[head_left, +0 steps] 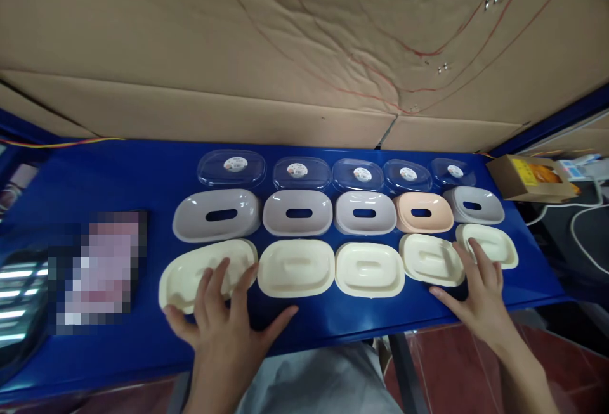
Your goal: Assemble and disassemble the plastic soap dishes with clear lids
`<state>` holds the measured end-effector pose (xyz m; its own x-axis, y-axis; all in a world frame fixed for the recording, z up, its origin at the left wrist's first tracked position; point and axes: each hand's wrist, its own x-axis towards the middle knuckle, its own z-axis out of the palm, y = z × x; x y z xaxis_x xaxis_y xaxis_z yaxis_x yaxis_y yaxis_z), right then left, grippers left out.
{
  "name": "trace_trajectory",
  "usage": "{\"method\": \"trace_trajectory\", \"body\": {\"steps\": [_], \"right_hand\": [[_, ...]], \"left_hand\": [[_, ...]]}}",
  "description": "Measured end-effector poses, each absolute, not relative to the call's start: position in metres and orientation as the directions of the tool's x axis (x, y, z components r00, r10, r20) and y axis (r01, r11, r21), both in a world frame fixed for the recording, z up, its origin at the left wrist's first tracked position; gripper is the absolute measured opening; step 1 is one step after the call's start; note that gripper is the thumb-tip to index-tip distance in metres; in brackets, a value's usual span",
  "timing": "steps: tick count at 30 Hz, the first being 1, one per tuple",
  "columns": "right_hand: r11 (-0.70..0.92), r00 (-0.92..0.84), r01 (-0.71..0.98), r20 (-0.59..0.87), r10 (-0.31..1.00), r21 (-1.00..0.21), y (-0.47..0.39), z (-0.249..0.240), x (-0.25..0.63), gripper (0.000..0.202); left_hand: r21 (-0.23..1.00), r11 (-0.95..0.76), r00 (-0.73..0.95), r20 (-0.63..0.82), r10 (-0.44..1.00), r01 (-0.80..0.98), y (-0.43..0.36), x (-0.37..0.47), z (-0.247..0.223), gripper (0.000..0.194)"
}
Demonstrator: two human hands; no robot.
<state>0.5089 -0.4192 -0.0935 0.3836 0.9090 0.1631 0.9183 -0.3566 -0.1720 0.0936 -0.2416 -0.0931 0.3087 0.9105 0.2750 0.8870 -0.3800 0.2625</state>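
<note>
My left hand spreads its fingers over the leftmost cream oval tray, fingertips on or just above it. Over at the right, my right hand is also spread, its fingers around the gap between the fourth cream tray and the rightmost cream tray. Two more cream trays, the second and the middle one, lie between my hands. Behind them runs a row of oval pieces with slots: grey-lilac ones and one peach piece. Clear oval lids with round stickers form the back row.
All rows rest on a blue table. A pixelated flat item and a dark glossy object are at the left. An open cardboard box and white cables are at the right. A cardboard-covered panel stands behind.
</note>
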Motion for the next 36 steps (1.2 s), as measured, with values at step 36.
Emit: {"method": "trace_trajectory", "body": {"steps": [36], "right_hand": [[-0.230,0.273,0.951,0.211,0.939,-0.209,-0.366,-0.101,0.555,0.074]], "left_hand": [[0.229,-0.347,0.289,0.254,0.923,0.909,-0.205,0.140,-0.094,0.075]]}}
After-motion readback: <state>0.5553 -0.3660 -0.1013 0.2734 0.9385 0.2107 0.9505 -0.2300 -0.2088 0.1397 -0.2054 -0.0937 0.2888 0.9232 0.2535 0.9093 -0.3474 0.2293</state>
